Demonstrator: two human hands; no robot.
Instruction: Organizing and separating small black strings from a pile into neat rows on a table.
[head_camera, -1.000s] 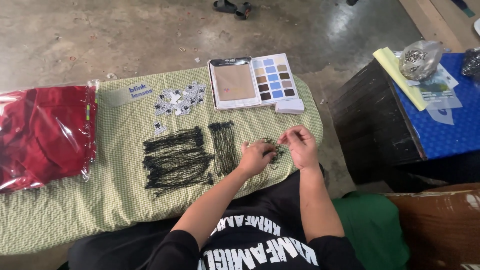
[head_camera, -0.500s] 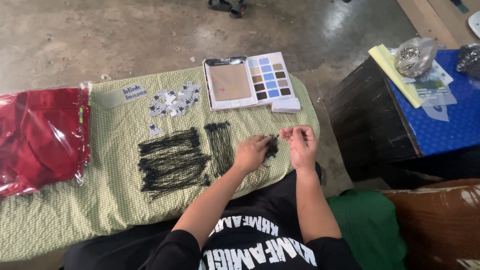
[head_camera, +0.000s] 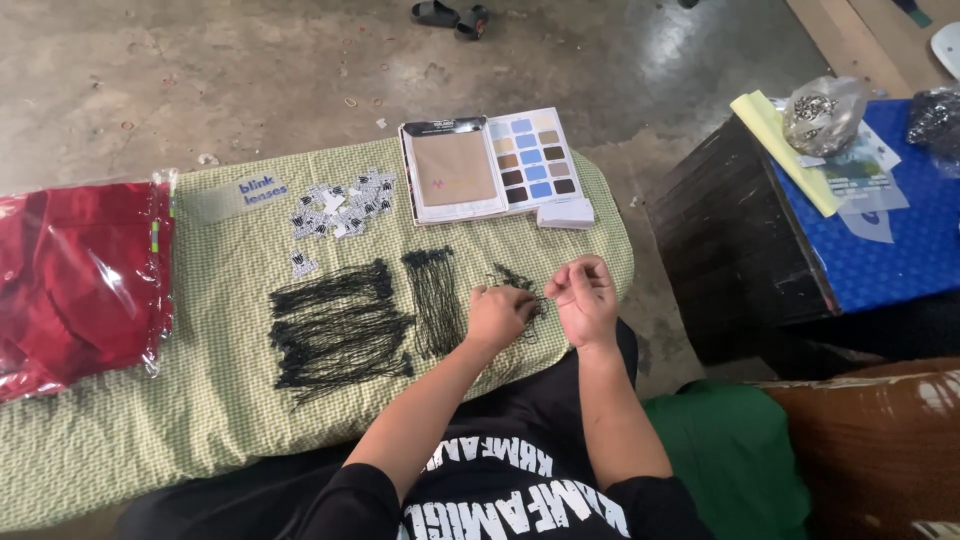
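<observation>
The left hand (head_camera: 497, 317) and right hand (head_camera: 582, 300) each close a narrow fingertip grip on a thin black string (head_camera: 528, 298) just above the checked tabletop (head_camera: 230, 420), a strand that looks light, limp and tangle-prone, probably best pinched near its end.

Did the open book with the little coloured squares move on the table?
No. The swatch book lies in the same spot on the green checked cloth, beside the heap of small tags. Only the camera view shifted slightly.
</observation>
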